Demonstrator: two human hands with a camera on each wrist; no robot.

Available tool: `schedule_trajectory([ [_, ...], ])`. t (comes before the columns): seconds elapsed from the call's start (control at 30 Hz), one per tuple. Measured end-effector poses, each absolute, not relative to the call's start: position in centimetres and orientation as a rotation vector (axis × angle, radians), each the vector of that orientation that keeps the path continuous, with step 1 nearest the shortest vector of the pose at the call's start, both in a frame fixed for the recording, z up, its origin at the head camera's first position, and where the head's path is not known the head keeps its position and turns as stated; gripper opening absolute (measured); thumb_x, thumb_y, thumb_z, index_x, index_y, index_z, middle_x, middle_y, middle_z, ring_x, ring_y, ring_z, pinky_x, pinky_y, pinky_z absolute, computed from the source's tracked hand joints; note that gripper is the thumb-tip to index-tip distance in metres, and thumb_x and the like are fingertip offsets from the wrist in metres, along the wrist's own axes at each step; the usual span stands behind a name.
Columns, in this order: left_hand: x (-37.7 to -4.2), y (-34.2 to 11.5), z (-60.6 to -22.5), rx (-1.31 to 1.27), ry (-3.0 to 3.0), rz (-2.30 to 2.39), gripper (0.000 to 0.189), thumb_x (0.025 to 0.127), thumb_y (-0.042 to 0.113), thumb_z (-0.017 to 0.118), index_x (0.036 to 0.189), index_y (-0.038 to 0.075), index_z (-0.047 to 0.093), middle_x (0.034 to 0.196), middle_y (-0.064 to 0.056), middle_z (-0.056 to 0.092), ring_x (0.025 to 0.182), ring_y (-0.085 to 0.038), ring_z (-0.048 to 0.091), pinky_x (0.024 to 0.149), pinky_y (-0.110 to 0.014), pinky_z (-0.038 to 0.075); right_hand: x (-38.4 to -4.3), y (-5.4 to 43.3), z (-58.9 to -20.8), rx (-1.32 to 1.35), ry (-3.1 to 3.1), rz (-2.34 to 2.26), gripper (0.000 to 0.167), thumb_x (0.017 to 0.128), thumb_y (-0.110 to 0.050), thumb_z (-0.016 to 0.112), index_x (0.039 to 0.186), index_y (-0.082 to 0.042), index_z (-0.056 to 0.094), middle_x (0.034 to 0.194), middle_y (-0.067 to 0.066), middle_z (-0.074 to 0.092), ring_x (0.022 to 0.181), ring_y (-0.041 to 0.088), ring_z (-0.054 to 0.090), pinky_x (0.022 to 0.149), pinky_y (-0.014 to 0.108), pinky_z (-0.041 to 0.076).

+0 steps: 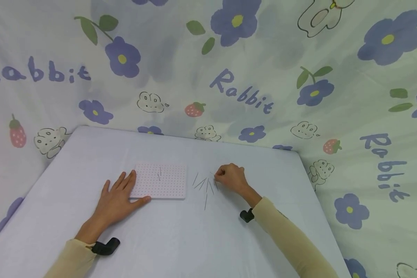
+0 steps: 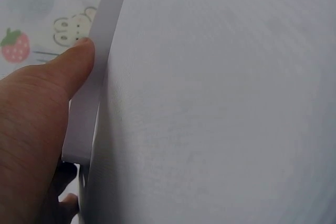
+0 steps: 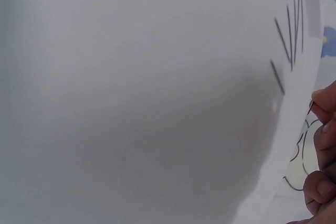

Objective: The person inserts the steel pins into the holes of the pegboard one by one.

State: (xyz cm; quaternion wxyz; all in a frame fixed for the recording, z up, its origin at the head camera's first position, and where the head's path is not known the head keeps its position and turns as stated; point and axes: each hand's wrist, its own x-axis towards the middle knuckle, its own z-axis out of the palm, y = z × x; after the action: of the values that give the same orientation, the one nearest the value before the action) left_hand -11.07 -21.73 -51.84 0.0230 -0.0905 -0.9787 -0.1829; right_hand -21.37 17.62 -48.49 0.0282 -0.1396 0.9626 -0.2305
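Observation:
A white board with a grid of small dots [image 1: 172, 187] lies on the table; a few thin dark needle-like pins [image 1: 158, 177] show near its upper middle. My left hand [image 1: 116, 202] rests at the board's left edge with fingers spread, its thumb [image 2: 79, 64] against the near side. To the right of the board, several more thin dark pins [image 1: 205, 201] lie loose on the white surface. Over their right end, my right hand [image 1: 232, 177] pinches one slim dark pin [image 3: 311, 106] between thumb and forefinger; most of that pin is hidden by the fingers.
The white tabletop [image 1: 180, 239] extends around the board and loose pins. Behind and beside it hangs a white cloth [image 1: 173, 65] printed with flowers, rabbits and strawberries. A black strap-like device [image 1: 105, 247] sits on the left wrist, another [image 1: 246, 215] on the right.

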Motion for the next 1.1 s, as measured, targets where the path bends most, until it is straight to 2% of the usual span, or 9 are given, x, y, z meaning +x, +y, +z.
schedule_trajectory([
  [0.23,-11.1,-21.8,-52.0,-0.287,-3.031,-0.570,0.113,0.087,0.075,0.056,0.158,-0.004,0.019,0.161,-0.025,0.029,0.150,-0.046,0.019,0.113,-0.074,0.003,-21.8,16.1,-47.8,-0.495,2.964,-0.702,0.012,0.091,-0.032,0.071,0.086,-0.024,0.079,0.069,-0.019,0.065,0.070,0.004,0.057,0.077,0.041,0.034],
  [0.77,-11.1,-21.8,-52.0,-0.283,-3.029,-0.573,0.112,0.087,0.075,0.057,0.158,-0.004,0.020,0.161,-0.025,0.029,0.150,-0.046,0.019,0.113,-0.074,0.003,-22.2,9.1,-45.7,-0.667,2.886,-0.808,0.016,0.094,-0.038,0.070,0.091,-0.024,0.078,0.075,-0.019,0.066,0.074,0.005,0.057,0.083,0.043,0.036],
  [1.1,-10.8,-21.6,-51.5,-0.269,-3.046,-0.567,0.112,0.087,0.075,0.056,0.157,-0.005,0.021,0.160,-0.027,0.029,0.150,-0.047,0.019,0.113,-0.074,0.002,-22.2,6.9,-45.5,-0.750,2.816,-0.870,0.018,0.097,-0.038,0.067,0.098,-0.023,0.078,0.082,-0.020,0.068,0.074,0.002,0.058,0.093,0.049,0.037],
])
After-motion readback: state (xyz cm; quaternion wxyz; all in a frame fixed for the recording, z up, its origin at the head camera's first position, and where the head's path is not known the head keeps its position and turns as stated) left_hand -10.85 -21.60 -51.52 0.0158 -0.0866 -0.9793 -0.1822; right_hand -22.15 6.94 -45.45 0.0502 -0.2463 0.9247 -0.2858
